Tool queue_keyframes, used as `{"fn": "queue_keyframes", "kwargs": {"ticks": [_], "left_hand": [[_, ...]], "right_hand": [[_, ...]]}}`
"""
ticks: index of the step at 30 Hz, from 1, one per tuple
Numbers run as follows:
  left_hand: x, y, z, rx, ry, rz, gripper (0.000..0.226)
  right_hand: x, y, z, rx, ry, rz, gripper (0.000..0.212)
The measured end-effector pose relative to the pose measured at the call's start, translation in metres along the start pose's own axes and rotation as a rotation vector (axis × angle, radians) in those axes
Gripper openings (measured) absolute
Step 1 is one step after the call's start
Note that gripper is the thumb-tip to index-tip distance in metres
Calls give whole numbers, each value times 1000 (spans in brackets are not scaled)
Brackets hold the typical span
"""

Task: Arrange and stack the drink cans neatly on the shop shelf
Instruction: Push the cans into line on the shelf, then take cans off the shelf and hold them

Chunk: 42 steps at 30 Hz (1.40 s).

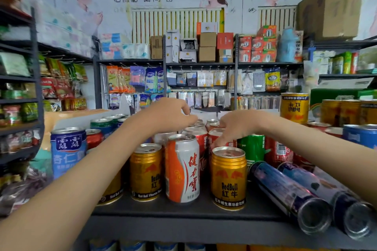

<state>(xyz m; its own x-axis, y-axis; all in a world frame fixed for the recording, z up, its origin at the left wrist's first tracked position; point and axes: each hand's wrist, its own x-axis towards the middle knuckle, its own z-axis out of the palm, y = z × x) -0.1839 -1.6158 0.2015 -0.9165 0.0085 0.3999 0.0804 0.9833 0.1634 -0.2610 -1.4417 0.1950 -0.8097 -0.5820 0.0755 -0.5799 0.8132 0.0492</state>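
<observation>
**Both hands reaching over the front cans to the red ones behind**

Nearest me, the dark shelf (183, 213) carries a front row: a gold Red Bull can (228, 177) on the right, an orange-and-white can (182, 168) beside it, and another gold Red Bull can (145, 171) left of that, all upright. Two dark blue cans (289, 195) lie on their sides at the right, bases toward me. A tall blue-and-white can (68, 151) stands at the left.

Behind the front row I see red cans (199, 134) and a green can (254, 146). My right hand (234, 126) is curled, fingers down on a red can's top; I cannot tell whether it grips. My left hand (169, 116) is pinched at another can's top farther back, and whether it holds is likewise unclear.

Beyond, a gold can (294, 108) stands stacked higher at the right.
</observation>
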Motion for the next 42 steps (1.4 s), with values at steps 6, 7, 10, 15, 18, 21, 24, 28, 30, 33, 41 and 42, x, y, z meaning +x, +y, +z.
{"fn": "queue_keyframes", "kwargs": {"ticks": [6,7,10,15,18,21,24,28,30,33,41,42], "left_hand": [[9,1,1,-63,-74,19,32],[9,2,2,-79,-72,23,31],[13,3,1,-99,-83,36,31],[14,10,-3,-148,-88,109,60],[14,21,2,-261,-35,151,70],[19,29,5,-506,131,141,53],[20,33,0,-1062,188,49,48],[15,37,-11,-1470,78,-81,52],[11,40,-15,-1620,18,-129,45],[5,42,-18,-1680,57,-121,31],[15,49,-45,-733,210,117,27],[16,52,-49,-686,178,151,20]], "right_hand": [[4,3,-6,192,-7,-51,42],[2,4,-11,209,-6,-48,42],[-7,6,-33,221,81,-32,40],[-22,21,-64,501,346,7,38],[-27,28,-71,787,505,-11,37],[-33,29,-70,1143,533,-43,35],[-37,26,-63,1403,558,-142,33],[-38,14,-46,1604,533,-238,37],[-38,10,-39,1683,484,-278,37],[-43,10,-35,1360,384,-214,48],[-57,3,-69,434,423,-317,90],[-56,2,-72,419,414,-295,91]]}}
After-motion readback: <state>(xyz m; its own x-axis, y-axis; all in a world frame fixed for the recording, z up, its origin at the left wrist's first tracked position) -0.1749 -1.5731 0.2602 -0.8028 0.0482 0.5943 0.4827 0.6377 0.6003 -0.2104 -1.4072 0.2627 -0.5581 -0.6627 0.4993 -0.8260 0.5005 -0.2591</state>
